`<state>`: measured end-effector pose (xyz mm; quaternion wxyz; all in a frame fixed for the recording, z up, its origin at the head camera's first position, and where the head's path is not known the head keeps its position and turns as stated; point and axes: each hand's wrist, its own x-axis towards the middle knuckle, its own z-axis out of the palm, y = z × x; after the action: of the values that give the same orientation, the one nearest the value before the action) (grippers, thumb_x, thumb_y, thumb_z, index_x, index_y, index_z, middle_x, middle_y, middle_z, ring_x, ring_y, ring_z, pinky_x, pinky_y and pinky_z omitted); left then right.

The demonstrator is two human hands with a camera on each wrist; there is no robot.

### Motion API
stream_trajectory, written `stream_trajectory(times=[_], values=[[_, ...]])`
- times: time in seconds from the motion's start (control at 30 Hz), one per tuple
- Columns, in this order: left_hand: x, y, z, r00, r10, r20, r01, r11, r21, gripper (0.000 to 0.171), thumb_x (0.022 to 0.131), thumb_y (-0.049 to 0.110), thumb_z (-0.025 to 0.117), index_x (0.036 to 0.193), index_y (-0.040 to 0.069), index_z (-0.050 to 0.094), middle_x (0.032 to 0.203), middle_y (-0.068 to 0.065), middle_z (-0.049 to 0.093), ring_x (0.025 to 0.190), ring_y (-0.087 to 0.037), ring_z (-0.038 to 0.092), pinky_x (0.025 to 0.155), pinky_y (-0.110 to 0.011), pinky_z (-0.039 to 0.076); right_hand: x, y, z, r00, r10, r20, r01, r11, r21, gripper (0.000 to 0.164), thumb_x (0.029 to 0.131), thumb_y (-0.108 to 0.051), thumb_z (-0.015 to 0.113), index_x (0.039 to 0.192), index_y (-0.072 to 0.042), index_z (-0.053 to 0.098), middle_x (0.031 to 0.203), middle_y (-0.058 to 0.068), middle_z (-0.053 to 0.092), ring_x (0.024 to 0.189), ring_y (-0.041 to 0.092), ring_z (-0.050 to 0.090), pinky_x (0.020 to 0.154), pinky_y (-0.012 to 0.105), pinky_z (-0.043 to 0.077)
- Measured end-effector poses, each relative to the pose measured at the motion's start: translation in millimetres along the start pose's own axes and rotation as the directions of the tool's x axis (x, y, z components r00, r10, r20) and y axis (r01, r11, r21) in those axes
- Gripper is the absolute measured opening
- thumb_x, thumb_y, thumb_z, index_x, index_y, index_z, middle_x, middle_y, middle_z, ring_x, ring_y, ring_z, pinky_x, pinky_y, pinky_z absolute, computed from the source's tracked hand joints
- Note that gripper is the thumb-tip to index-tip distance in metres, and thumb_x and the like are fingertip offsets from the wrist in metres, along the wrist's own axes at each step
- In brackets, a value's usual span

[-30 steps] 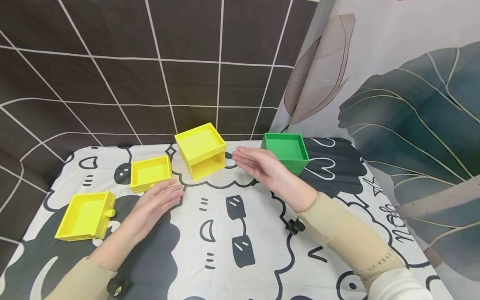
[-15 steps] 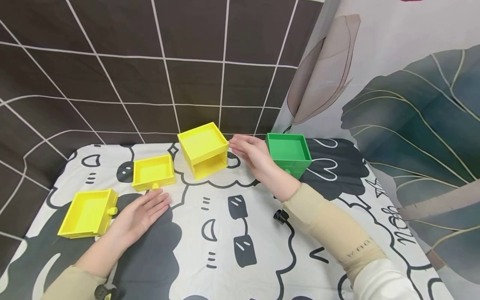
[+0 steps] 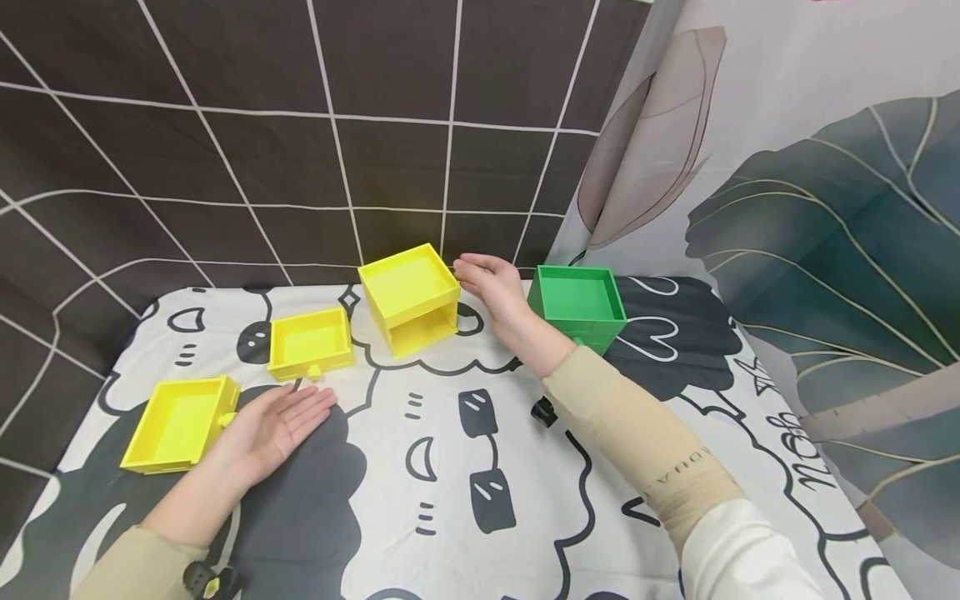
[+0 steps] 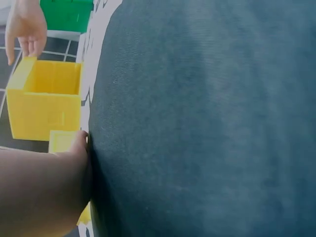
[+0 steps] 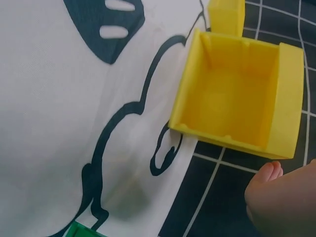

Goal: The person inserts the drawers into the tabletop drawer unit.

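A yellow box with an open front [image 3: 408, 287] stands at the back middle of the bed-like cloth surface. My right hand [image 3: 498, 300] is at its right side, fingers extended, fingertips close to the upper right edge; whether they touch it I cannot tell. In the right wrist view the hollow inside of the yellow box [image 5: 227, 89] faces the camera, fingertips just beside its rim. My left hand [image 3: 273, 429] holds nothing, palm turned up, fingers straight. Just beyond it lies a small yellow drawer [image 3: 309, 340] with a round knob; a second yellow drawer [image 3: 180, 425] sits left of it.
A green box [image 3: 577, 296] with a raised rim stands to the right, partly behind my right forearm. Black-and-white printed cloth [image 3: 420, 517] covers the surface. A dark gridded curtain [image 3: 390, 167] rises behind, and a leaf-patterned curtain [image 3: 825, 217] hangs on the right.
My right hand has moved back and slightly left, toward the yellow box. The left hand has drawn back from the small drawer and turned palm up. Boxes and drawers appear unmoved.
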<state>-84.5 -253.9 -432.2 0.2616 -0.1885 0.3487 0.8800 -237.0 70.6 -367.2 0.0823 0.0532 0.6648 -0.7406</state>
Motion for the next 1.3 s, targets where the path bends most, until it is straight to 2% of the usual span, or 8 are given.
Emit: stream_trajectory(times=[0.2, 0.33, 0.4, 0.47, 0.73, 0.9, 1.07, 1.3], values=[[3.9, 3.6, 5.1, 0.998, -0.020, -0.061, 0.018, 1.000, -0.022, 0.046, 0.116, 0.028, 0.037, 0.156, 0.008, 0.025, 0.112, -0.008, 0.077, 0.107, -0.020, 0.077, 0.129, -0.033, 0.038, 16.0, 4.1, 5.6, 0.999, -0.029, 0.039, 0.031, 0.998, -0.056, 0.044, 0.101, -0.014, 0.071, 0.141, 0.003, 0.061, 0.141, 0.022, 0.067, 0.130, 0.032, 0.066, 0.118, 0.039, 0.053], [6.3, 6.0, 7.5, 0.999, -0.028, -0.044, 0.026, 0.999, -0.036, 0.066, 0.117, 0.029, 0.035, 0.169, 0.010, -0.001, 0.111, -0.009, 0.077, 0.106, -0.021, 0.077, 0.128, -0.031, 0.039, 24.5, 8.5, 7.3, 0.996, -0.038, 0.077, 0.044, 0.996, -0.077, 0.044, 0.102, -0.012, 0.069, 0.143, 0.004, 0.059, 0.143, 0.023, 0.066, 0.130, 0.033, 0.064, 0.121, 0.040, 0.050], [7.3, 7.4, 8.4, 0.999, -0.031, -0.033, 0.029, 0.998, -0.051, 0.074, 0.116, 0.028, 0.034, 0.169, 0.011, -0.014, 0.110, -0.009, 0.077, 0.105, -0.021, 0.078, 0.127, -0.031, 0.040, 29.0, 11.0, 8.1, 0.995, -0.028, 0.095, 0.036, 0.996, -0.077, 0.045, 0.103, -0.012, 0.069, 0.144, 0.004, 0.059, 0.145, 0.022, 0.065, 0.132, 0.033, 0.064, 0.121, 0.039, 0.050], [7.9, 8.8, 9.1, 0.999, -0.033, -0.025, 0.032, 0.998, -0.062, 0.076, 0.116, 0.028, 0.034, 0.168, 0.013, -0.020, 0.109, -0.010, 0.077, 0.104, -0.022, 0.078, 0.126, -0.031, 0.041, 32.9, 13.2, 9.0, 0.994, -0.015, 0.109, 0.024, 0.997, -0.077, 0.046, 0.102, -0.011, 0.069, 0.144, 0.003, 0.059, 0.147, 0.022, 0.064, 0.135, 0.032, 0.064, 0.121, 0.038, 0.051], [11.0, 9.5, 14.2, 0.997, -0.044, -0.056, 0.038, 0.995, -0.091, 0.078, 0.116, 0.025, 0.037, 0.168, 0.016, -0.020, 0.108, -0.012, 0.078, 0.104, -0.023, 0.078, 0.127, -0.031, 0.039, 45.6, 22.2, 13.0, 0.989, -0.010, 0.148, 0.017, 0.999, -0.044, 0.048, 0.103, -0.009, 0.070, 0.148, 0.001, 0.057, 0.153, 0.018, 0.060, 0.143, 0.030, 0.059, 0.119, 0.038, 0.051], [12.1, 9.1, 17.7, 0.996, -0.048, -0.076, 0.041, 0.994, -0.101, 0.078, 0.116, 0.025, 0.038, 0.168, 0.016, -0.020, 0.106, -0.012, 0.078, 0.103, -0.023, 0.078, 0.126, -0.031, 0.040, 49.8, 28.7, 16.4, 0.988, -0.023, 0.151, 0.020, 1.000, 0.019, 0.048, 0.103, -0.006, 0.069, 0.149, -0.001, 0.057, 0.155, 0.016, 0.058, 0.144, 0.030, 0.058, 0.118, 0.040, 0.052], [13.4, 10.0, 18.8, 0.997, -0.051, -0.064, 0.044, 0.993, -0.113, 0.079, 0.116, 0.024, 0.039, 0.169, 0.017, -0.019, 0.107, -0.012, 0.079, 0.103, -0.023, 0.079, 0.123, -0.031, 0.045, 47.5, 30.2, 20.9, 0.989, -0.026, 0.148, 0.014, 0.997, 0.080, 0.048, 0.104, -0.004, 0.066, 0.150, -0.002, 0.056, 0.157, 0.015, 0.057, 0.143, 0.032, 0.058, 0.120, 0.042, 0.050], [14.6, 11.0, 16.5, 0.998, -0.047, -0.048, 0.041, 0.992, -0.121, 0.079, 0.116, 0.022, 0.039, 0.169, 0.017, -0.019, 0.107, -0.014, 0.079, 0.103, -0.025, 0.079, 0.119, -0.033, 0.050, 45.5, 30.5, 24.2, 0.987, -0.002, 0.160, -0.016, 0.994, 0.109, 0.047, 0.105, -0.005, 0.063, 0.152, -0.004, 0.055, 0.158, 0.014, 0.056, 0.142, 0.032, 0.058, 0.121, 0.042, 0.049]])
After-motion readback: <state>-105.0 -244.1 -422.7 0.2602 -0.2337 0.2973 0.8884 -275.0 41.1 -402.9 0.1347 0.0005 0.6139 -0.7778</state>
